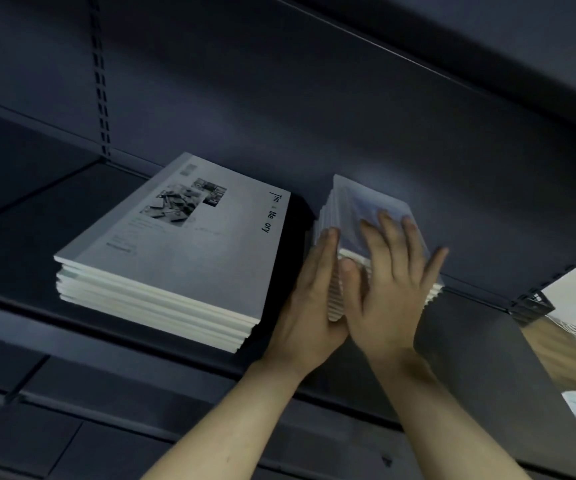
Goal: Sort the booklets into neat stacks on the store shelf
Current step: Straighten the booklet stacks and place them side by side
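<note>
Setting: dark metal store shelf [19, 237] with a slotted upright [101, 81] at the back panel and another shelf board overhead.
Large stack: a pile of wide grey booklets [175, 254] lies flat on the shelf, just to the left of the hands; the top cover carries small photos and black lettering along its right edge, and the layers sit slightly stepped at the near edge.
Left hand [314, 296]: fingers straight and together, palm pressed flat against the left side of the small stack, holding nothing.
Small stack [366, 206]: a taller pile of narrower booklets between and under the two hands, near the back panel; its top cover is bluish and blurred.
Right hand [390, 282]: fingers spread and straight, laid flat over the top cover, with the thumb against the stack's near edge.
Far right: beyond the right hand, a dark end panel [480, 358] of the shelf unit, with a pale wall and wood-toned floor [570, 348] past it.
</note>
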{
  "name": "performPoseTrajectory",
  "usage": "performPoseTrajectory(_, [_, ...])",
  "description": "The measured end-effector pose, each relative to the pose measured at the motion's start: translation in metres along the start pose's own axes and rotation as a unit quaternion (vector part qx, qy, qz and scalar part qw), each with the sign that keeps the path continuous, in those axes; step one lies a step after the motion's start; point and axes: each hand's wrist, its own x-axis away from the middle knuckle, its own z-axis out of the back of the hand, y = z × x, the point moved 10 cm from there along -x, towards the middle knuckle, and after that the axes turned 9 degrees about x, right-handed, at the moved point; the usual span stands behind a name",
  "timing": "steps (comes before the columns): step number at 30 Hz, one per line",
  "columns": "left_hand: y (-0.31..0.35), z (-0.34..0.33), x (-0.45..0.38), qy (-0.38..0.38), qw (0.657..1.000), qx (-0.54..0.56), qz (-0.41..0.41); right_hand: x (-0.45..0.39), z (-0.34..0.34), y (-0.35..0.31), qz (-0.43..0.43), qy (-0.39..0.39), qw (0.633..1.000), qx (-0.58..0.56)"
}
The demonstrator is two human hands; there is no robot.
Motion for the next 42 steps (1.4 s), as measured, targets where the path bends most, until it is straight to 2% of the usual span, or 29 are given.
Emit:
performPoseTrajectory(4, [0.011,-0.006,-0.003,-0.014,0.998,-0.04,-0.048,0.01,-0.006,0.011,-0.046,-0.007,0.999,0.027])
performPoseTrajectory(10, [0.002,-0.003,-0.007,-0.002,1.0,-0.013,-0.025,0.012,-0.015,0.01,-0.045,0.003,0.997,0.055])
performPoseTrajectory(14, [0.003,-0.003,-0.001,-0.001,0.999,-0.043,-0.02,0.012,-0.011,0.01,-0.057,0.002,0.997,0.051])
performPoseTrajectory(20, [-0.018,-0.009,0.003,-0.013,0.994,-0.072,0.077,0.03,-0.012,0.0,-0.081,0.029,0.996,0.024])
performPoseTrajectory(23, [-0.02,-0.006,0.0,-0.014,0.992,-0.109,0.068,0.031,-0.021,0.0,-0.095,0.033,0.995,0.019])
performPoseTrajectory(30, [-0.022,-0.006,0.0,-0.014,0.994,-0.084,0.064,0.031,-0.025,0.0,-0.099,0.035,0.994,0.02])
performPoseTrajectory(34, [-0.02,-0.002,0.007,-0.019,0.996,0.013,0.085,0.038,-0.014,0.008,-0.133,0.039,0.99,-0.017])
performPoseTrajectory(39, [-0.018,-0.002,0.011,-0.011,0.992,0.036,0.121,0.062,0.004,0.047,-0.242,0.07,0.966,-0.056])
performPoseTrajectory(42, [-0.022,-0.004,0.011,-0.013,0.99,0.035,0.134,0.068,-0.011,0.061,-0.28,0.028,0.943,-0.176])
